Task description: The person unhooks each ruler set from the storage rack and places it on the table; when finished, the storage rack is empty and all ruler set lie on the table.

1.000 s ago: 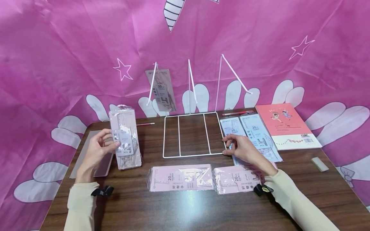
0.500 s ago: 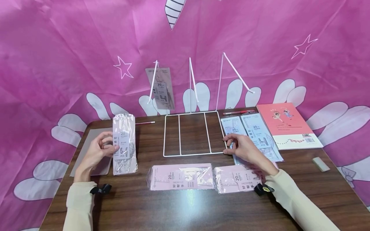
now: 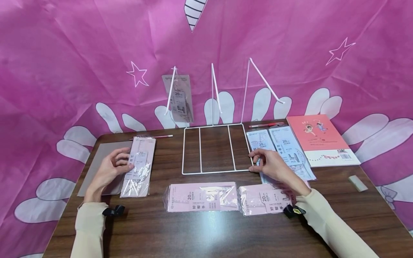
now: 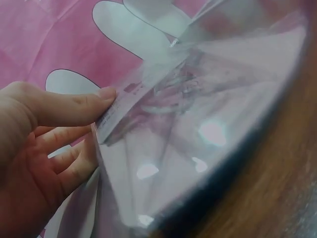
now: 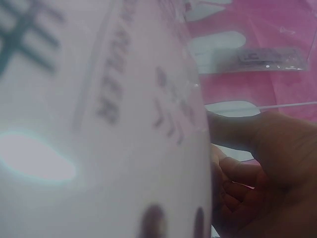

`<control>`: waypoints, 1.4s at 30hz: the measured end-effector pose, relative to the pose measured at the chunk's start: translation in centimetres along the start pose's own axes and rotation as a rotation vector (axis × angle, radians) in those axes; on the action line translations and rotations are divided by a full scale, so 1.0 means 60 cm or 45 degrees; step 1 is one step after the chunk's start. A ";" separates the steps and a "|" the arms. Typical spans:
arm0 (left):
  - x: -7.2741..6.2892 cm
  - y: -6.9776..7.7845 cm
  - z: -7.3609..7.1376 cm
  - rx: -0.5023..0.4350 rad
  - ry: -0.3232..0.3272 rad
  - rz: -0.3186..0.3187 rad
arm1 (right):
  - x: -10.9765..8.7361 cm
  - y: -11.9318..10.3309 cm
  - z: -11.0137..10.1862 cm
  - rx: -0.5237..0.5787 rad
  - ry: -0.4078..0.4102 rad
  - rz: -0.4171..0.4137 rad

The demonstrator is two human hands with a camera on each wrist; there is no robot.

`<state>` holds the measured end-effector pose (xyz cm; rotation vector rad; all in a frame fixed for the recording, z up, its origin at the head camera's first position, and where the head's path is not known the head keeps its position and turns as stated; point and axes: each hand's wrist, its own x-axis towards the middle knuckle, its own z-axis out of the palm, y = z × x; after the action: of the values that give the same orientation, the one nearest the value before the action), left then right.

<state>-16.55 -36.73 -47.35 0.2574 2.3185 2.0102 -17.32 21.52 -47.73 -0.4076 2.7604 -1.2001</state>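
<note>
My left hand (image 3: 111, 170) pinches the left edge of a pink ruler set (image 3: 140, 165) in clear wrap. In the left wrist view the thumb lies on the front of this ruler set (image 4: 158, 163), with the fingers behind it. My right hand (image 3: 271, 166) holds the right front corner of a white wire rack (image 3: 209, 173) between thumb and fingers. From the rack's left hook hangs another ruler set (image 3: 179, 98). Two pink ruler sets, a left one (image 3: 203, 197) and a right one (image 3: 262, 200), lie in front of the rack, the right one partly under my forearm.
Two blue ruler sets (image 3: 285, 143) lie right of the rack, beside a red-covered book (image 3: 319, 134). A red pen (image 3: 266, 125) is behind them. An eraser (image 3: 357, 183) sits far right. A grey notebook (image 3: 103, 157) lies under my left hand, near a pencil (image 3: 162, 136).
The ruler set in my left hand has come down towards the table, and its top now leans to the right. My right hand stays at the rack's corner.
</note>
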 end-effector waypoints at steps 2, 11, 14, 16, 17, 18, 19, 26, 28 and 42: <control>0.000 0.000 0.001 0.096 0.014 -0.003 | 0.000 -0.001 -0.001 0.001 -0.002 -0.006; -0.001 0.007 0.007 0.363 0.050 0.011 | 0.000 -0.002 -0.002 0.005 -0.003 -0.004; 0.000 0.010 0.011 0.382 0.045 0.045 | 0.001 -0.001 -0.002 0.003 -0.002 -0.010; 0.001 0.013 0.014 0.403 0.040 0.055 | 0.001 0.000 -0.001 -0.003 0.002 -0.013; 0.001 0.015 0.015 0.424 0.038 0.055 | 0.001 0.000 -0.001 -0.005 0.001 -0.012; 0.001 0.017 0.017 0.449 0.036 0.050 | 0.001 0.001 0.000 -0.006 0.001 -0.013; 0.001 0.020 0.018 0.478 0.034 0.041 | 0.001 0.001 0.000 -0.005 0.000 -0.011; 0.001 0.040 0.027 0.722 0.069 -0.095 | 0.001 0.000 0.000 -0.004 0.000 -0.004; 0.003 0.045 0.030 0.798 0.082 -0.100 | 0.001 0.001 -0.002 -0.005 0.001 -0.009; 0.042 0.069 0.086 0.637 0.158 0.154 | 0.001 0.004 -0.001 -0.009 -0.009 0.001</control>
<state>-17.90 -30.69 -43.85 0.3079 2.9217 1.4886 -17.41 21.68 -47.85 -0.4108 2.7594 -1.1864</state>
